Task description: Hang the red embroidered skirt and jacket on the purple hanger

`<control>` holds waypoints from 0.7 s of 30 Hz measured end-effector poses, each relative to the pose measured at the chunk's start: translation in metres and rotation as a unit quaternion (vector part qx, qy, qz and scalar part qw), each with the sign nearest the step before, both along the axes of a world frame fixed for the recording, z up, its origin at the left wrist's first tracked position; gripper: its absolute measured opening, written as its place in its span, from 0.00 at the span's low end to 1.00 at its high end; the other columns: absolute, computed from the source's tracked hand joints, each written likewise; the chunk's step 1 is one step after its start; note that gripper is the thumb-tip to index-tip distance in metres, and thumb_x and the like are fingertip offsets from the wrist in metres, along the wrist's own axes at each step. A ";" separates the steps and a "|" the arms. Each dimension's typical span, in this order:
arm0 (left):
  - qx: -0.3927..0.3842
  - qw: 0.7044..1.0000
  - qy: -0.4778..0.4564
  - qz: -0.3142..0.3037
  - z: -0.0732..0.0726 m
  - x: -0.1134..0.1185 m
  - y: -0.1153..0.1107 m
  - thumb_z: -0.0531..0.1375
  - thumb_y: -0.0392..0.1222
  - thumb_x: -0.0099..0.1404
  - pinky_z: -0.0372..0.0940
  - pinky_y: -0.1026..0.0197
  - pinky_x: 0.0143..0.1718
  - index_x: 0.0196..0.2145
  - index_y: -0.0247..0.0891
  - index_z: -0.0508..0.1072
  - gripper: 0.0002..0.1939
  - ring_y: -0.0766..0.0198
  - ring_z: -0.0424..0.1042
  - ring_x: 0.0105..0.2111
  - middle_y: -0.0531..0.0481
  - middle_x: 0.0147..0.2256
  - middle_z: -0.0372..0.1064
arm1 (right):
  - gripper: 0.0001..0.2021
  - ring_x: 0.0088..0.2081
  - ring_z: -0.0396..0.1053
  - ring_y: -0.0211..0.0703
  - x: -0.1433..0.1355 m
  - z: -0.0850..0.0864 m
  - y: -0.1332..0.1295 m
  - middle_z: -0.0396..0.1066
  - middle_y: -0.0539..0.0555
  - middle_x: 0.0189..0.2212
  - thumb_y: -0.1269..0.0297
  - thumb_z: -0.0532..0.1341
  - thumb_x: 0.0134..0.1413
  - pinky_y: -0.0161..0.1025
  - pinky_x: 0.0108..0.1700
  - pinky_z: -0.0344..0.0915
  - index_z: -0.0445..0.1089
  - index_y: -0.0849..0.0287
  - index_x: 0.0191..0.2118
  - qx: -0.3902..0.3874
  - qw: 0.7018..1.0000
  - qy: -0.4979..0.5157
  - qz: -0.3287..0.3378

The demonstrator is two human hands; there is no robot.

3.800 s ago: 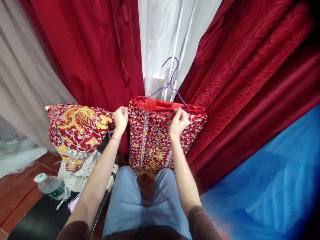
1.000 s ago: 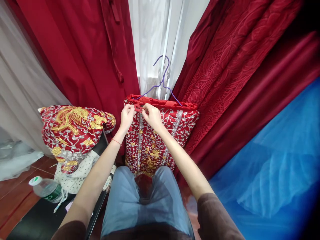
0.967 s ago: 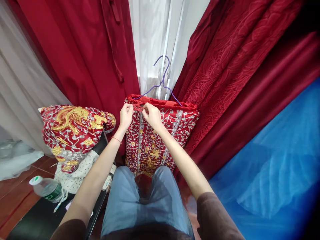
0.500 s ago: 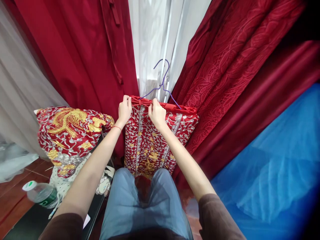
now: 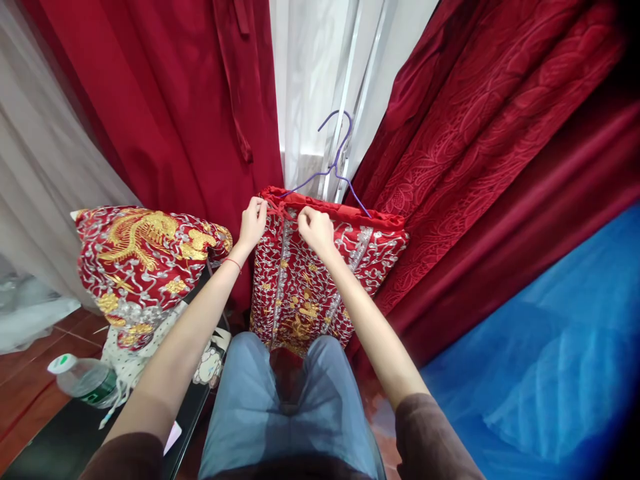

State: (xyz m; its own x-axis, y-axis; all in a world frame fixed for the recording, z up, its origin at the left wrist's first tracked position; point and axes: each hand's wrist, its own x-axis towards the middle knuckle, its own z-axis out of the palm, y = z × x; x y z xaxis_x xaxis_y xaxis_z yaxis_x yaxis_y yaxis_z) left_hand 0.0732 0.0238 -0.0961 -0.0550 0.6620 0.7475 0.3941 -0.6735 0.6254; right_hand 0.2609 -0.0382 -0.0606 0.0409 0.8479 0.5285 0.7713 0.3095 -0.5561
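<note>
Embroidered garment [image 5: 306, 287] sits just beyond our knees [image 5: 246, 353]; we judge its red ties [image 5: 279, 209] are being knotted. Our left hand [image 5: 253, 223] pinches them; our right hand [image 5: 317, 231], curled closed, apparently too. Tightening calls for even pulling.

Purple wire hanger [image 5: 334, 166] is blocking the way behind the red waistband [image 5: 345, 212], lace-patterned cloth [image 5: 480, 133] is walling the right — room is lying between the forearms [image 5: 367, 320]

Left hand [image 5: 253, 221] and right hand [image 5: 317, 229] beside red cords [image 5: 280, 209] atop the embroidered garment [image 5: 313, 273], exact grip unclear.
</note>
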 end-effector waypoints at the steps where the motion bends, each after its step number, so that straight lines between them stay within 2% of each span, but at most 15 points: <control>1: -0.008 1.000 -0.009 -0.016 0.000 0.002 0.001 0.52 0.47 0.73 0.49 0.64 0.25 0.33 0.41 0.61 0.11 0.70 0.54 0.20 0.58 0.21 0.56 | 0.10 0.37 0.72 0.50 -0.007 -0.004 0.000 0.75 0.56 0.32 0.62 0.54 0.62 0.43 0.44 0.64 0.73 0.57 0.39 -0.021 0.999 -0.018 -0.017; 3: -0.027 0.998 -0.030 -0.040 0.000 0.004 0.002 0.53 0.49 0.72 0.50 0.65 0.25 0.32 0.41 0.62 0.12 0.70 0.55 0.20 0.59 0.22 0.56 | 0.13 0.39 0.73 0.53 -0.017 -0.011 0.004 0.76 0.59 0.34 0.60 0.56 0.62 0.45 0.45 0.65 0.73 0.58 0.47 -0.045 0.998 -0.026 -0.025; 6: -0.051 0.995 -0.067 -0.051 -0.003 0.001 0.005 0.55 0.53 0.71 0.54 0.66 0.26 0.32 0.41 0.62 0.15 0.70 0.59 0.22 0.58 0.22 0.59 | 0.17 0.38 0.72 0.48 -0.023 -0.022 0.018 0.75 0.53 0.32 0.59 0.58 0.62 0.42 0.45 0.66 0.70 0.56 0.55 -0.044 0.998 0.011 0.050; 9: -0.064 0.993 -0.074 -0.064 -0.003 -0.005 0.006 0.56 0.54 0.70 0.55 0.66 0.27 0.31 0.41 0.62 0.16 0.69 0.62 0.23 0.57 0.23 0.60 | 0.12 0.35 0.70 0.42 -0.025 -0.029 0.031 0.73 0.49 0.29 0.60 0.59 0.60 0.36 0.42 0.64 0.73 0.56 0.46 -0.024 0.993 0.044 0.111; 11: -0.061 0.993 -0.067 -0.072 -0.003 -0.009 0.006 0.57 0.55 0.70 0.55 0.66 0.27 0.32 0.41 0.63 0.16 0.69 0.61 0.23 0.57 0.23 0.60 | 0.07 0.34 0.68 0.40 -0.026 -0.030 0.035 0.71 0.49 0.28 0.63 0.58 0.59 0.35 0.41 0.63 0.73 0.57 0.38 -0.009 0.991 0.068 0.113; 14: -0.052 0.995 -0.051 -0.070 -0.003 -0.014 0.006 0.59 0.55 0.67 0.54 0.65 0.28 0.33 0.41 0.65 0.15 0.69 0.58 0.23 0.58 0.23 0.58 | 0.07 0.32 0.68 0.38 -0.025 -0.030 0.034 0.70 0.49 0.29 0.63 0.56 0.59 0.34 0.40 0.63 0.69 0.57 0.35 0.016 0.987 0.126 0.102; 17: -0.045 0.998 -0.042 -0.033 -0.006 -0.019 0.005 0.60 0.52 0.67 0.55 0.64 0.31 0.33 0.41 0.66 0.13 0.68 0.61 0.25 0.57 0.24 0.61 | 0.08 0.31 0.69 0.38 -0.021 -0.026 0.029 0.72 0.50 0.32 0.59 0.54 0.60 0.34 0.40 0.64 0.67 0.57 0.36 0.028 0.980 0.173 0.094; 21: -0.058 0.996 -0.035 0.054 -0.014 -0.021 0.007 0.56 0.44 0.70 0.55 0.62 0.32 0.29 0.41 0.64 0.11 0.65 0.63 0.25 0.55 0.23 0.64 | 0.09 0.31 0.70 0.38 -0.018 -0.021 0.024 0.72 0.51 0.33 0.57 0.54 0.61 0.35 0.40 0.65 0.65 0.56 0.37 0.026 0.979 0.190 0.072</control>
State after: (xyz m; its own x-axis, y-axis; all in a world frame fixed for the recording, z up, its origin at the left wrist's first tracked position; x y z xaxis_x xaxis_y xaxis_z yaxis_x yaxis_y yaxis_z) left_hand 0.0520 0.0308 -0.1104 -0.1798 0.7309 0.6584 0.4118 -0.5519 0.7251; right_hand 0.2427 -0.0147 -0.0820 0.1238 0.8321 0.5407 0.4586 0.4352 -0.7748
